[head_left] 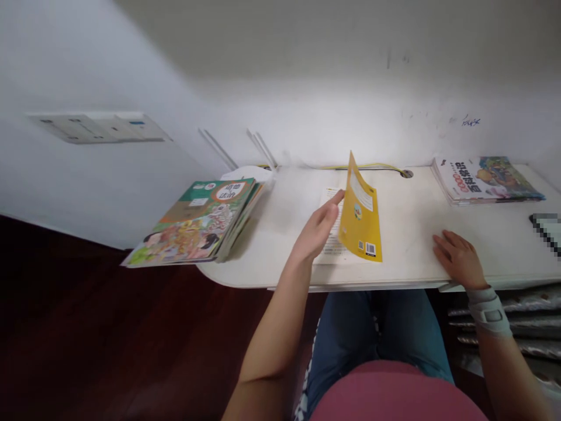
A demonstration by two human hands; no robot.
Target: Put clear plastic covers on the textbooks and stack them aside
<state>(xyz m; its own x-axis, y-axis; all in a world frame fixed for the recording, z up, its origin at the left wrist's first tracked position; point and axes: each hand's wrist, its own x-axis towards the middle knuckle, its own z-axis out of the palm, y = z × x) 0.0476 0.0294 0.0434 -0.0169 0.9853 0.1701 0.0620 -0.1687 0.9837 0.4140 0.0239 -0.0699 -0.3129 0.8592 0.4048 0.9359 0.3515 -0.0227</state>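
Observation:
A thin book with a yellow back cover (362, 225) lies in the middle of the white desk (284, 231). Its cover stands raised and slightly curved, with a barcode low on the right, and a printed page (333, 250) shows beneath. My left hand (319, 229) reaches over that page with fingers stretched out, touching the inner side of the cover; some fingertips are hidden. Resting on the desk to the right of the book, my right hand (459, 257) has its fingers apart and holds nothing. A light grey band circles the right wrist.
A stack of textbooks (197, 219) sits at the left, overhanging the desk edge. Several magazines (486, 181) are piled at the back right, near a dark-edged device (547, 229). A yellow cable (372, 166) runs along the wall to a desk hole (407, 173). Sockets (99, 127) line the left wall.

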